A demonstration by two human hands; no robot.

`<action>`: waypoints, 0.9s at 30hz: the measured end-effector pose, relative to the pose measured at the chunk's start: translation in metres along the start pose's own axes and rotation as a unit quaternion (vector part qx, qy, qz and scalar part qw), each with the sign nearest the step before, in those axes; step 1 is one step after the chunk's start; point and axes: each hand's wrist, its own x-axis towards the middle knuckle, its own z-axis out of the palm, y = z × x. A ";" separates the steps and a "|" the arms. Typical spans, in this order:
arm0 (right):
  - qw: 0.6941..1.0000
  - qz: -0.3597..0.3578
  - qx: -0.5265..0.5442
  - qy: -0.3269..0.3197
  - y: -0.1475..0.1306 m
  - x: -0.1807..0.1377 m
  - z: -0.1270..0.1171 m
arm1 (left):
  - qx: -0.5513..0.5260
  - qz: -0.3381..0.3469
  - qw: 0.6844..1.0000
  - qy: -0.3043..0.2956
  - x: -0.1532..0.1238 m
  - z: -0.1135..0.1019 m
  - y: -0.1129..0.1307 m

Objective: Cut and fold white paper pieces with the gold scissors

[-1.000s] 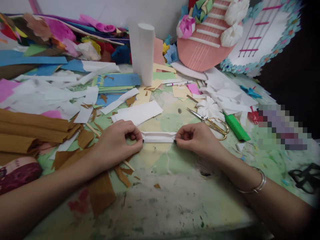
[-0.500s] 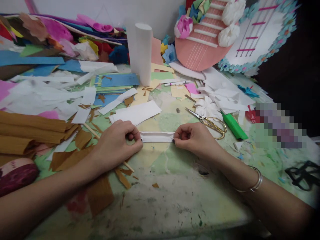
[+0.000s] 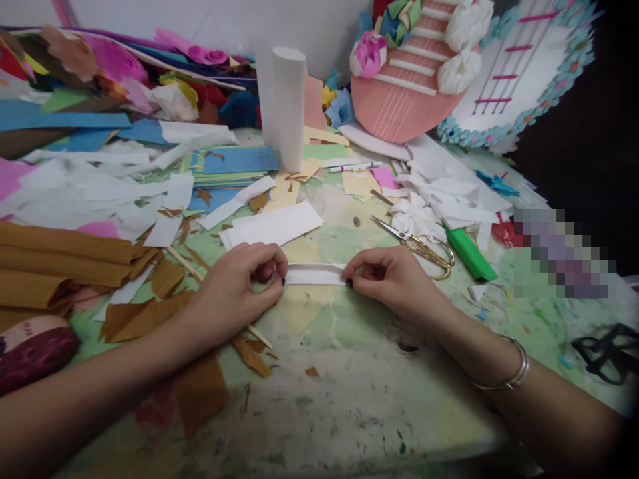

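A narrow white paper strip [image 3: 315, 274] is stretched level between my two hands, its upper edge folded along the length. My left hand [image 3: 249, 276] pinches the left end between thumb and fingers. At the other end, my right hand [image 3: 389, 276] has thumb and fingertips closed on the paper. Just beyond the strip lie flat white paper pieces [image 3: 279, 223]. Gold-handled scissors [image 3: 424, 249] rest past my right hand, beside a white paper flower [image 3: 415, 214]. A thin wooden stick [image 3: 186, 264] runs beneath my left hand.
Brown crepe paper [image 3: 60, 266] and its scraps cover the left side. A white paper roll [image 3: 289, 110] stands upright at the back. To the right lies a green crepe roll [image 3: 469, 253]. A pink guitar-shaped decoration [image 3: 407, 100] leans at the back right.
My right hand's fingers have shifted slightly and loosened their curl at the strip's right end. The left hand keeps its pinch, and the strip stays in nearly the same place.
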 end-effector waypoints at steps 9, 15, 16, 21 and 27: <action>0.999 -0.019 -0.038 0.010 0.006 -0.005 0.001 | -0.021 0.017 0.999 0.023 -0.005 0.004 -0.007; 0.983 -0.123 -0.138 0.004 0.004 -0.012 -0.004 | 0.052 0.112 0.989 0.075 -0.011 0.004 -0.007; 0.975 -0.150 -0.163 0.009 0.004 -0.014 -0.005 | 0.067 0.133 0.986 0.080 -0.012 0.003 -0.007; 0.930 -0.232 -0.286 0.017 0.005 -0.019 -0.007 | 0.155 0.207 0.964 0.058 -0.017 -0.001 -0.003; 0.878 -0.305 -0.366 0.035 -0.004 -0.024 -0.001 | 0.265 0.313 0.911 0.044 -0.022 0.003 0.003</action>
